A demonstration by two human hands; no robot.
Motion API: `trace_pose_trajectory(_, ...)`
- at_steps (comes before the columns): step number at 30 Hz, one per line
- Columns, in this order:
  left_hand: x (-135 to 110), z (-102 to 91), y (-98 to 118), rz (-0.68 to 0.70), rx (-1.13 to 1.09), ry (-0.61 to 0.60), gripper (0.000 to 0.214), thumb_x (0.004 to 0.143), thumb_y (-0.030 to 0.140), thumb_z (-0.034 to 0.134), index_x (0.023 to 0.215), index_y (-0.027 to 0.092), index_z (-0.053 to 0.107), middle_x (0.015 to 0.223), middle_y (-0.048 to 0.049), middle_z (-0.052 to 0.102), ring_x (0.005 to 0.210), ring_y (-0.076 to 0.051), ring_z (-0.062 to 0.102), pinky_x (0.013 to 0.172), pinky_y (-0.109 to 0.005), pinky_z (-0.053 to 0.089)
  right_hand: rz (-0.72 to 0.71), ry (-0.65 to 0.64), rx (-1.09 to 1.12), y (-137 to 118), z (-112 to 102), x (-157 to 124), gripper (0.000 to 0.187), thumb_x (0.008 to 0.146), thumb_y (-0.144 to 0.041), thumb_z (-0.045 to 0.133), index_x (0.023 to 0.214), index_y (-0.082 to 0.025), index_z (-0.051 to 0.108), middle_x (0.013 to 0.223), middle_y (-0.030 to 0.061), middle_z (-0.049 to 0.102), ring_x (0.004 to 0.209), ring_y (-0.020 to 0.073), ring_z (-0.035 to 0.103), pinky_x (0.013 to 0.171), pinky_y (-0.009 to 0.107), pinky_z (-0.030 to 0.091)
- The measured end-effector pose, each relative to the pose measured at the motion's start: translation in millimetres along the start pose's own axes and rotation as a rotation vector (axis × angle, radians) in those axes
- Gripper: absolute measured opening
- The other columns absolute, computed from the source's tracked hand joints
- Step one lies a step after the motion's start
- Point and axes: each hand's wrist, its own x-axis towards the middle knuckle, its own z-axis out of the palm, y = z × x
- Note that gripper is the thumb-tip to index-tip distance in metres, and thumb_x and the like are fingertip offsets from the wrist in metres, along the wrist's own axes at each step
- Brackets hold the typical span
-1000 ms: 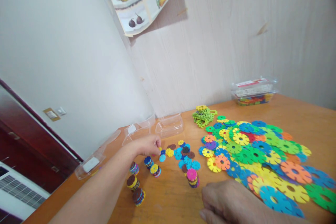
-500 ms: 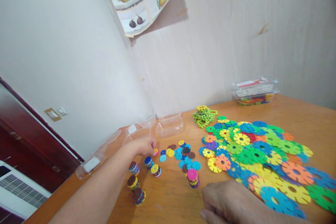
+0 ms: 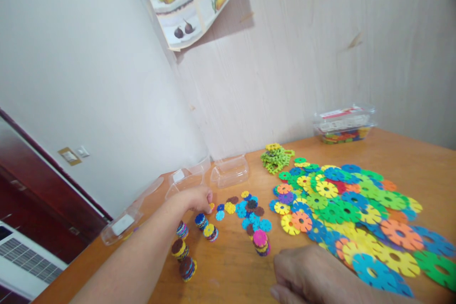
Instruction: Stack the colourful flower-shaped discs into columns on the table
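Note:
My left hand [image 3: 194,198] reaches across the wooden table [image 3: 231,266] with its fingertips pinched on a small yellow disc [image 3: 211,206] at the edge of a scatter of small coloured discs [image 3: 245,209]. Short stacks of small discs [image 3: 185,247] stand just below that hand, and another stack with a pink top [image 3: 261,241] sits nearer the middle. My right hand [image 3: 313,278] rests at the bottom edge with its fingers curled under, beside a wide spread of large flower-shaped discs [image 3: 356,213].
Clear plastic boxes and lids [image 3: 213,173] lie along the wall at the back left, one more lid [image 3: 124,221] near the table's left edge. A green lattice piece [image 3: 276,156] and a closed clear box of pieces [image 3: 344,126] sit farther back. A fruit poster [image 3: 194,0] hangs above.
My left hand has drawn slightly left and down with its fingertips staying at the small disc. My right hand has not moved.

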Motion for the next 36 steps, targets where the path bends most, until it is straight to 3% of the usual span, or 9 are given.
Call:
trace_pose_trajectory(8,-16,-5.9,14,0.040,0.053,-0.025,0.037,0.056,0.030,0.071,0.092,0.021,0.067,0.076,0.0026,0.067,0.064,-0.014,0.055,0.055,-0.022,0.036,0.004,-0.002,0.001,1,2,0,0.033,0.091,-0.044,0.052,0.065,-0.024,0.053,0.051,-0.0053,0.046,0.038,0.0089,0.032,0.044,0.027,0.019)
trace_pose_trajectory(13,-18,-1.3,25,0.137,0.066,-0.079,0.034,0.059,0.043,0.076,0.084,0.022,0.069,0.075,-0.0003,0.068,0.062,-0.015,0.055,0.054,-0.025,0.038,-0.003,-0.007,-0.009,-2,1,0,0.033,0.093,-0.042,0.051,0.066,-0.023,0.054,0.051,-0.0053,0.046,0.039,0.0087,0.032,0.044,0.027,0.020)
trace_pose_trajectory(23,-18,5.8,38,0.155,0.185,-0.059,0.019,0.063,0.037,0.068,0.076,0.022,0.069,0.063,0.0010,0.061,0.054,-0.014,0.048,0.050,-0.026,0.031,-0.012,-0.017,-0.002,-3,3,0,0.032,0.093,-0.042,0.052,0.068,-0.023,0.055,0.057,-0.0050,0.051,0.042,0.0083,0.036,0.043,0.026,0.020)
trace_pose_trajectory(28,-11,4.6,28,0.151,-0.025,-0.031,0.019,0.058,0.027,0.069,0.076,0.021,0.065,0.063,0.0029,0.059,0.057,-0.013,0.048,0.052,-0.024,0.031,-0.003,0.007,-0.007,-3,1,0,0.033,0.093,-0.044,0.051,0.068,-0.023,0.054,0.057,-0.0044,0.049,0.043,0.0089,0.035,0.044,0.026,0.020)
trace_pose_trajectory(36,-4,-6.8,-7,0.094,-0.267,0.029,0.022,0.059,0.032,0.060,0.076,0.017,0.064,0.069,0.0001,0.065,0.069,-0.015,0.054,0.062,-0.024,0.038,0.004,0.004,0.021,3,3,1,0.039,0.093,-0.051,0.050,0.066,-0.024,0.054,0.054,-0.0041,0.049,0.041,0.0092,0.032,0.045,0.028,0.022)
